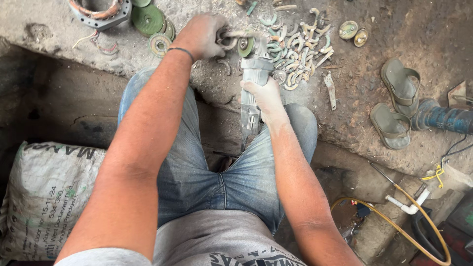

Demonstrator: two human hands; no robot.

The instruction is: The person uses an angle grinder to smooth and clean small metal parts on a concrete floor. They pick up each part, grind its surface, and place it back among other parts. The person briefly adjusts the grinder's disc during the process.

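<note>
My right hand [264, 98] grips the grey body of an angle grinder [253, 79], which points away from me between my knees. A green-edged disc [245, 47] sits at the grinder's head. My left hand [203, 34] is closed around a small curved metal piece [227, 38] and holds it against that disc. Just beyond lies a pile [295, 49] of several similar curved metal pieces on the dusty concrete.
Green grinding discs [148, 20] and a metal ring [101, 12] lie at the far left. A pair of sandals [396, 101] and a blue pipe [446, 117] are at right. A printed sack [44, 197] sits at my left, and a yellow hose [394, 221] runs at lower right.
</note>
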